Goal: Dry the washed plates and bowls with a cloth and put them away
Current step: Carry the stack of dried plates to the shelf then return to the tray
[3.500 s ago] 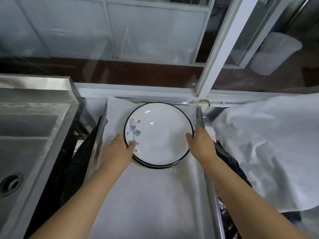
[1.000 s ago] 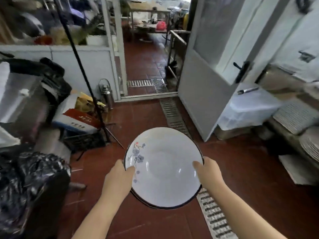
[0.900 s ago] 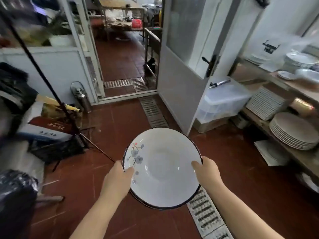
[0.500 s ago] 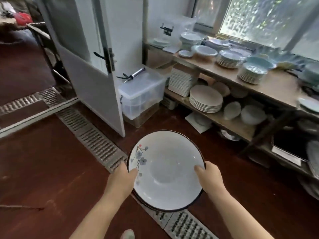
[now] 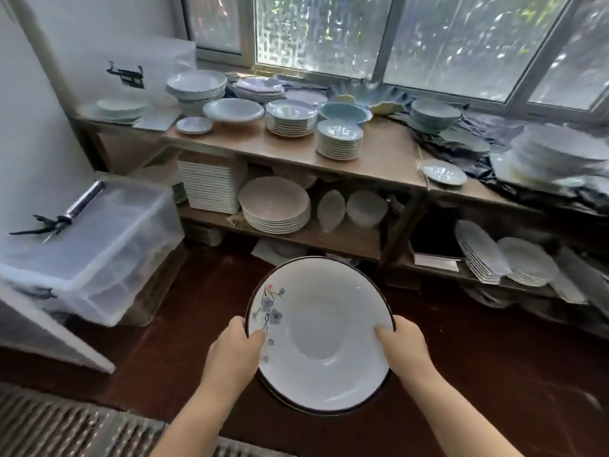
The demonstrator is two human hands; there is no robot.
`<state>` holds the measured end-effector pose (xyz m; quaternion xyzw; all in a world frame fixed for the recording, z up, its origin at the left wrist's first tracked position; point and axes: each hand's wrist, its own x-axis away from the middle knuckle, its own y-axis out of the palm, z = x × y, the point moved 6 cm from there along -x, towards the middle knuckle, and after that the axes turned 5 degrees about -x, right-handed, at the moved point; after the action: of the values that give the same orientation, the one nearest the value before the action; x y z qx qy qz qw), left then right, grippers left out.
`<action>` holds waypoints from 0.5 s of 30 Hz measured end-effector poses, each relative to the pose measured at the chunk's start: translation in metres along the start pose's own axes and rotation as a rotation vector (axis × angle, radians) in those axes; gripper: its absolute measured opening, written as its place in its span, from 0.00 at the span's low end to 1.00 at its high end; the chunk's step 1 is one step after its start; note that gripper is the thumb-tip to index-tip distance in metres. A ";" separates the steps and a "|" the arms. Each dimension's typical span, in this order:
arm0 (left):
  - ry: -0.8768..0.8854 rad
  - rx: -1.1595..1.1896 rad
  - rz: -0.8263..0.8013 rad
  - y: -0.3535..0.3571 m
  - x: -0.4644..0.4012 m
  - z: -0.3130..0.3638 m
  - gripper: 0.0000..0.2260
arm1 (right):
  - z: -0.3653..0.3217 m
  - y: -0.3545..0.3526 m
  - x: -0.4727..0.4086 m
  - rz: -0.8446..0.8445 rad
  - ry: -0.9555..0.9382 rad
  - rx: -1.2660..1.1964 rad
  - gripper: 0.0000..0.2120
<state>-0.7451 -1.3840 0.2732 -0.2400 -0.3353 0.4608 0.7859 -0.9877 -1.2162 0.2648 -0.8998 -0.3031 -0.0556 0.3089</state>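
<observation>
**Head view: bowl carried before crowded shelves**

Head camera looks down on a dark red floor (image 5: 184,324) with a metal drain grate (image 5: 66,430) at the near left. Far ahead, a wooden shelf unit (image 5: 379,159) stands under a frosted window (image 5: 329,28); round stacks of pale glazed plates (image 5: 339,140) fill its top and lower boards. A clear plastic box (image 5: 99,245) sits on the left by the white wall.

Over the bare floor, well short of the shelves, a wide white bowl (image 5: 323,351) with a dark rim and a blue flower sprig is held up. The left hand (image 5: 235,352) grips its left rim, thumb inside; the right hand (image 5: 403,347) grips the right rim likewise. More dark rims peek out just beneath it.
</observation>
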 end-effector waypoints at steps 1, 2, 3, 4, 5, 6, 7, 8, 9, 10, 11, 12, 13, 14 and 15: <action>0.017 -0.001 -0.013 0.003 -0.020 0.016 0.06 | -0.005 -0.004 -0.017 0.019 0.013 -0.023 0.07; 0.034 -0.004 -0.025 0.006 -0.037 0.032 0.05 | -0.009 -0.009 -0.032 0.040 0.026 -0.035 0.07; 0.052 -0.006 -0.040 0.009 -0.054 0.048 0.04 | -0.012 -0.014 -0.046 0.062 0.039 -0.045 0.06; 0.069 -0.006 -0.060 0.015 -0.069 0.063 0.04 | -0.013 -0.021 -0.060 0.083 0.056 -0.057 0.06; 0.084 -0.008 -0.083 0.022 -0.083 0.078 0.03 | -0.014 -0.028 -0.073 0.106 0.073 -0.070 0.07; 0.093 -0.015 -0.106 0.029 -0.096 0.093 0.03 | -0.013 -0.035 -0.087 0.128 0.088 -0.080 0.07; 0.099 -0.022 -0.128 0.038 -0.109 0.107 0.03 | -0.011 -0.042 -0.101 0.146 0.102 -0.086 0.07; 0.104 -0.028 -0.146 0.048 -0.123 0.121 0.03 | -0.010 -0.050 -0.116 0.161 0.113 -0.095 0.08; 0.108 -0.033 -0.159 0.059 -0.136 0.135 0.03 | -0.007 -0.057 -0.133 0.172 0.123 -0.110 0.08; 0.112 -0.038 -0.169 0.070 -0.150 0.149 0.03 | -0.005 -0.064 -0.151 0.180 0.135 -0.126 0.08; 0.115 -0.043 -0.176 0.082 -0.164 0.162 0.03 | -0.003 -0.071 -0.170 0.187 0.147 -0.139 0.08; 0.117 -0.047 -0.180 0.094 -0.178 0.176 0.04 | 0.000 -0.078 -0.189 0.192 0.157 -0.151 0.08; 0.116 -0.051 -0.180 0.106 -0.192 0.191 0.04 | 0.001 -0.086 -0.210 0.196 0.160 -0.160 0.08; 0.111 -0.052 -0.180 0.118 -0.205 0.207 0.04 | 0.001 -0.095 -0.230 0.196 0.159 -0.166 0.07; 0.103 -0.049 -0.180 0.130 -0.218 0.223 0.04 | 0.001 -0.104 -0.251 0.191 0.156 -0.172 0.07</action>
<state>-1.0614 -1.5022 0.2647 -0.2513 -0.3259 0.3672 0.8342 -1.2514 -1.2792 0.2459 -0.9407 -0.1853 -0.1213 0.2570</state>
